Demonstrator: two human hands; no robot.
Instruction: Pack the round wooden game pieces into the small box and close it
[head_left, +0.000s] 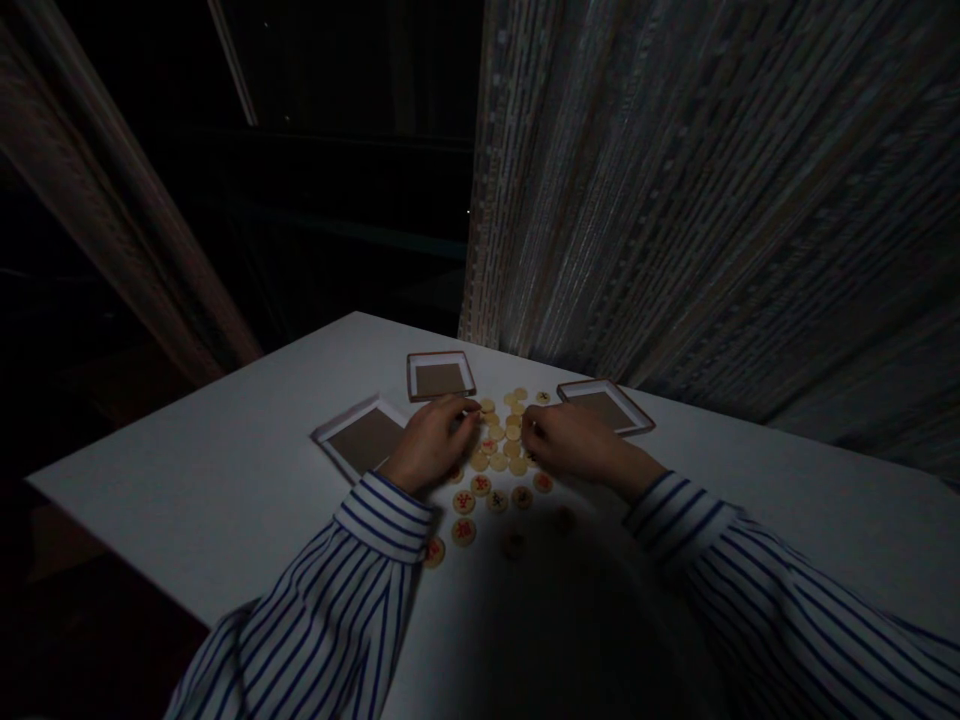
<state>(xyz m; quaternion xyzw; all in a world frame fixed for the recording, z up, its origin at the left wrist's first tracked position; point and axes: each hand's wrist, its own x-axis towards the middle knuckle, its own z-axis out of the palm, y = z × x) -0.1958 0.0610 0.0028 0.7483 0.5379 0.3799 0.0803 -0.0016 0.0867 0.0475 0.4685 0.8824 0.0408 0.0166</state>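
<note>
A loose cluster of round wooden Chinese chess pieces (498, 461) lies on the white table between my hands. Several show their blank pale side; others, such as a piece with a red character (463, 531) and one with a black character (496, 500), lie face up. My left hand (435, 440) curls at the cluster's left edge, its fingertips at the upper left pieces. From the right, my right hand (574, 440) reaches in with bent fingers against the cluster. In dim light, whatever lies within either hand's fingers is hidden.
Shallow box parts with brown bottoms surround the pieces: one behind (441, 378), one at the left (364, 437), partly behind my left hand, and one at the right (606, 405). A curtain (600, 200) hangs past the table's (225, 430) far edge. My shadow darkens the near side.
</note>
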